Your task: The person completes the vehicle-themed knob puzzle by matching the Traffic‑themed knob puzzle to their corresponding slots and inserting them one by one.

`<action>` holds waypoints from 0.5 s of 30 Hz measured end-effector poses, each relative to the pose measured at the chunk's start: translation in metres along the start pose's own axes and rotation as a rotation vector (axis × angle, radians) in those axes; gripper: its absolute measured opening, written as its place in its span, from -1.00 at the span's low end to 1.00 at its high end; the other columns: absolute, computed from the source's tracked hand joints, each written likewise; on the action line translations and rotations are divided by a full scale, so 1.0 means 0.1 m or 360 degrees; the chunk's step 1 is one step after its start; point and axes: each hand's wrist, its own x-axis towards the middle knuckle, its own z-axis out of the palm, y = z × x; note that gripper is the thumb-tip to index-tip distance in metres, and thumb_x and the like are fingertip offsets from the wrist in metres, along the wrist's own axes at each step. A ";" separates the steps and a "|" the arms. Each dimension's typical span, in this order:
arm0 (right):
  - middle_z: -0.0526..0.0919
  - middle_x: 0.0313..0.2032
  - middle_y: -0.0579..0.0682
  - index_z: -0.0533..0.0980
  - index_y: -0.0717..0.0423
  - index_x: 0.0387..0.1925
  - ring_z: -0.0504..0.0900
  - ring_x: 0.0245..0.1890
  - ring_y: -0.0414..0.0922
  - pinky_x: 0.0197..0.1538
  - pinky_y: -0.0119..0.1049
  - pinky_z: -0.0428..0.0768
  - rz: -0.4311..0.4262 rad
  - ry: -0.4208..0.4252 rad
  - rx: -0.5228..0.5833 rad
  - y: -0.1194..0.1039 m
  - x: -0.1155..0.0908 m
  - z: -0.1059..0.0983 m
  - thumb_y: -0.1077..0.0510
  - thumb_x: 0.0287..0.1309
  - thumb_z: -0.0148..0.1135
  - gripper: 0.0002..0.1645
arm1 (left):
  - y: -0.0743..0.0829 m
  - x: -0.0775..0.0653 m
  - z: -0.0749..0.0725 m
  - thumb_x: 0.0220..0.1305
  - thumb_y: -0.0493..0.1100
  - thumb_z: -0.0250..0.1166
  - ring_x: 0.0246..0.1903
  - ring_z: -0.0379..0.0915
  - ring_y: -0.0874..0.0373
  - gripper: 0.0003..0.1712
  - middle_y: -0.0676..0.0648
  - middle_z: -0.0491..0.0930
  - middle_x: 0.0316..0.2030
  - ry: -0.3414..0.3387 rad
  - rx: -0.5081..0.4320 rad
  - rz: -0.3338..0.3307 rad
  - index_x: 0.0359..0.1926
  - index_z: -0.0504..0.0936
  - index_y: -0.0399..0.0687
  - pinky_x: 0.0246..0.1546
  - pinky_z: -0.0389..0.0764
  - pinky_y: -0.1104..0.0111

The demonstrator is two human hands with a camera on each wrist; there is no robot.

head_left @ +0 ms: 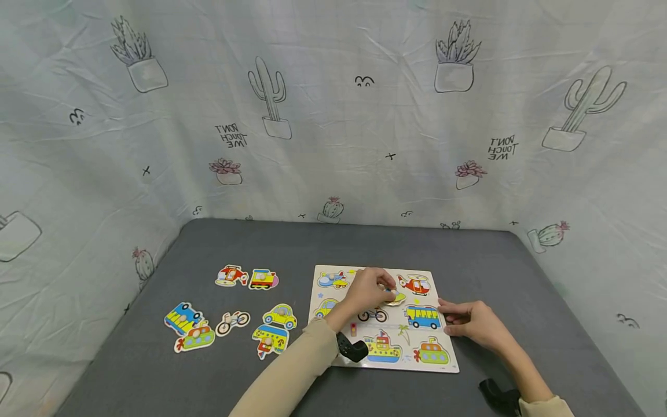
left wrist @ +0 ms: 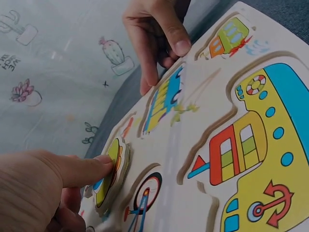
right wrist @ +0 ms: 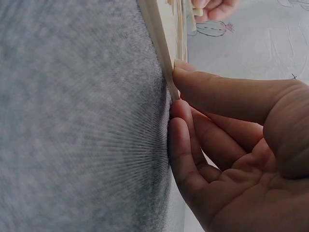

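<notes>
A white wooden puzzle board (head_left: 344, 341) with vehicle-shaped recesses lies flat on the table. My left hand (head_left: 367, 292) pinches a yellow-green puzzle piece (head_left: 398, 298) over the upper middle of the board. In the left wrist view the piece (left wrist: 116, 176) is tilted, with the thumb on its face; its picture is partly hidden. At the board's right edge, my right hand (head_left: 476, 324) grips the rim beside the bus recess (head_left: 423, 317). The right wrist view shows the thumb (right wrist: 217, 92) on the board's edge (right wrist: 161, 43) and curled fingers against its side.
Left of the board lie several loose pieces: a helicopter (head_left: 231, 276), a train (head_left: 263, 279), a bus (head_left: 181, 317), a submarine (head_left: 195, 338), a bicycle (head_left: 232, 323), a car (head_left: 280, 316) and a ship (head_left: 271, 340). A patterned curtain (head_left: 333, 116) surrounds the grey table (head_left: 490, 260).
</notes>
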 end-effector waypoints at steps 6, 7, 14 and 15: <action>0.55 0.14 0.24 0.66 0.24 0.01 0.56 -0.28 -0.09 -0.30 -0.35 0.55 -0.0007 0.0004 -0.0019 0.00 0.00 0.01 0.24 -0.09 0.56 -0.47 | -0.06 0.01 0.03 0.07 -0.22 0.53 -0.36 0.51 0.38 -0.85 0.22 0.63 -0.42 0.0014 -0.0015 -0.0050 -0.35 0.72 0.05 -0.20 0.48 0.39; 0.55 0.14 0.24 0.66 0.24 0.02 0.56 -0.29 -0.09 -0.30 -0.35 0.55 -0.0010 0.0004 -0.0019 0.00 0.01 0.01 0.24 -0.09 0.56 -0.47 | -0.06 0.01 0.04 0.07 -0.22 0.53 -0.37 0.51 0.39 -0.85 0.21 0.64 -0.42 0.0017 -0.0023 -0.0052 -0.34 0.72 0.04 -0.21 0.48 0.39; 0.52 0.17 0.23 0.65 0.24 0.02 0.56 -0.28 -0.10 -0.29 -0.36 0.55 -0.0025 -0.0005 -0.0022 0.01 0.00 0.01 0.24 -0.08 0.55 -0.46 | -0.07 0.01 0.06 0.07 -0.18 0.54 -0.37 0.50 0.38 -0.85 0.21 0.64 -0.40 0.0018 -0.0004 -0.0092 -0.34 0.72 0.06 -0.19 0.48 0.39; 0.53 0.16 0.24 0.65 0.25 0.02 0.56 -0.28 -0.10 -0.29 -0.36 0.55 -0.0025 -0.0003 -0.0027 0.01 0.00 0.01 0.24 -0.08 0.55 -0.46 | -0.07 0.01 0.06 0.07 -0.17 0.54 -0.37 0.49 0.38 -0.85 0.21 0.64 -0.40 0.0019 0.0008 -0.0105 -0.34 0.72 0.07 -0.19 0.47 0.38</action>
